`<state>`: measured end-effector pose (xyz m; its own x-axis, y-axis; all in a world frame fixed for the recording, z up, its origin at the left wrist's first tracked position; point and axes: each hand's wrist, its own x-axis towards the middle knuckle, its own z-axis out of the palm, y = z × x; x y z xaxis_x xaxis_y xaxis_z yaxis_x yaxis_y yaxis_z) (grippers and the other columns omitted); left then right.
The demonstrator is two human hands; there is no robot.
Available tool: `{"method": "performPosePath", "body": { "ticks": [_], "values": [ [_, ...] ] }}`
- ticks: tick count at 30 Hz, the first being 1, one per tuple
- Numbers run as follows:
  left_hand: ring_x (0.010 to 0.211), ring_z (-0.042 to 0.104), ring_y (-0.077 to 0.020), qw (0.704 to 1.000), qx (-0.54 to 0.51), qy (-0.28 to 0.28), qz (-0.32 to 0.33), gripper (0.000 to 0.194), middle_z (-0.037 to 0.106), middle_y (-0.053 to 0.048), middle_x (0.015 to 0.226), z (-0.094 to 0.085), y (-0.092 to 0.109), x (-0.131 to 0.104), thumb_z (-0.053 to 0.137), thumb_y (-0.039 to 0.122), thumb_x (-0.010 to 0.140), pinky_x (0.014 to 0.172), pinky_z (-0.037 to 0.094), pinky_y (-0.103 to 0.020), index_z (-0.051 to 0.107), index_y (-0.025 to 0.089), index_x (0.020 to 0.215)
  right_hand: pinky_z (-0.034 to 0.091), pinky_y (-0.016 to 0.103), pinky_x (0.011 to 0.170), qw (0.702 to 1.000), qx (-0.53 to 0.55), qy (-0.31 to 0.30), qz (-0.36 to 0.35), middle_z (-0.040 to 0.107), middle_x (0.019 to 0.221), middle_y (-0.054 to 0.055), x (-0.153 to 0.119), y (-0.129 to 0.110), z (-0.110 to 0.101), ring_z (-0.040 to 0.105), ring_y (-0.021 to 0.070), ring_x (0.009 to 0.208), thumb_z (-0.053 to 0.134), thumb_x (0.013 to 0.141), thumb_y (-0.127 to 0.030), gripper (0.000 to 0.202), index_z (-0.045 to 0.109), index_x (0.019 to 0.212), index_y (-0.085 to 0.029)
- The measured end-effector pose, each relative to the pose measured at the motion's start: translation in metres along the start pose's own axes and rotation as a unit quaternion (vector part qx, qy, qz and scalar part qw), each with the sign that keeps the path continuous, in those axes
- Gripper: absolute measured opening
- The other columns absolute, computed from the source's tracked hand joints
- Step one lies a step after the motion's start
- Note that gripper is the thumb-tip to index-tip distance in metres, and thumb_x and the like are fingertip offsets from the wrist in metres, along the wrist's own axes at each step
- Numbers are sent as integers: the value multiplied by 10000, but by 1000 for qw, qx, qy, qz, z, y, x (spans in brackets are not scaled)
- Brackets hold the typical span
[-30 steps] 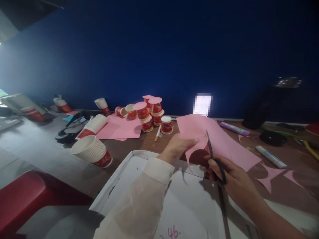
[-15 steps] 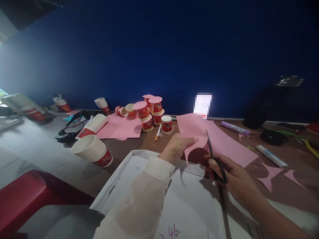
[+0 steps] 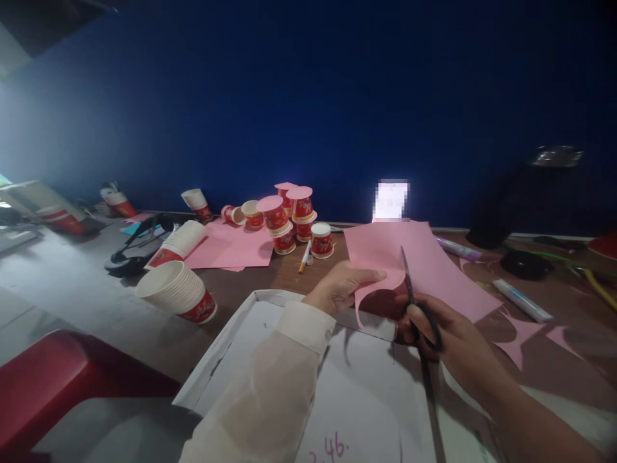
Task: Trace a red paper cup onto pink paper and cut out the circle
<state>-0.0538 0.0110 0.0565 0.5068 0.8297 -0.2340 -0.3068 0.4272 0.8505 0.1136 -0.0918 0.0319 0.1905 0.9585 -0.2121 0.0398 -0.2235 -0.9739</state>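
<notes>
A pink paper sheet (image 3: 424, 270) is held up at centre frame, right of middle. The left hand (image 3: 340, 288) pinches its left edge between thumb and fingers. The right hand (image 3: 450, 334), fingers curled through the handles, grips black scissors (image 3: 414, 299) whose blades meet the sheet. A white box (image 3: 250, 334) lies below, stacked paper cups (image 3: 176, 292) to the left.

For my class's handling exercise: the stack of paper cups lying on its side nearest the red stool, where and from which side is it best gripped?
Probably grip the stack of paper cups across its white ribbed middle, coming down from above. It lies on its side on the table, open mouth towards the left and red base towards the right, so the round flanks are free, while an end hold might pull one cup loose.
</notes>
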Motion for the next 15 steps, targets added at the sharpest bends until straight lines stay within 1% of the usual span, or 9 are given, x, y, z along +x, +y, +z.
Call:
{"method": "performPosePath", "body": {
  "ticks": [3,5,7,10,11,13,15],
  "values": [
    [819,725,-258,1000,12,-3,-5,345,784,-133,868,-2,1,-1,925,216,598,865,584,-403,784,111,895,398,241,502,1000,-4,14,-2,685,699,20,-1,0,0,596,162,624,790,695,-750,628,739,1064,-245],
    [864,732,-279,1000,14,-3,-2,366,789,-142,903,-3,-2,1,935,234,588,883,581,-415,786,122,903,403,242,505,1000,-10,17,-4,687,693,22,-2,-1,0,602,165,626,782,706,-752,624,740,1067,-245],
    [919,736,-305,1000,14,6,11,401,796,-143,946,-4,-6,5,947,281,581,890,582,-430,791,142,923,421,248,522,1000,-20,6,-7,684,675,25,-2,-2,-1,616,175,638,774,711,-764,631,737,1063,-242],
    [943,737,-324,999,17,41,22,446,800,-136,963,-4,-12,12,940,407,607,859,589,-441,798,161,951,453,259,556,999,-36,-22,-9,696,682,35,0,-1,-4,640,190,669,769,703,-786,645,727,1037,-236],
    [944,736,-323,997,17,65,27,445,801,-132,961,-4,-13,13,935,430,615,854,590,-438,799,168,948,455,259,559,999,-39,-25,-9,699,686,36,1,-1,-4,639,190,673,770,701,-787,642,727,1030,-237],
    [969,733,-321,994,20,99,33,430,803,-128,978,-2,-13,14,935,432,621,858,589,-426,798,172,935,452,257,552,999,-41,-18,-11,700,690,34,2,-1,-5,631,186,670,774,701,-780,625,731,1012,-239],
    [991,730,-320,992,25,120,37,416,804,-128,998,0,-12,13,940,403,620,865,586,-418,798,166,931,454,262,547,999,-44,-14,-14,696,684,32,2,-1,-5,626,185,659,776,695,-779,618,738,991,-238]
  ]
}}
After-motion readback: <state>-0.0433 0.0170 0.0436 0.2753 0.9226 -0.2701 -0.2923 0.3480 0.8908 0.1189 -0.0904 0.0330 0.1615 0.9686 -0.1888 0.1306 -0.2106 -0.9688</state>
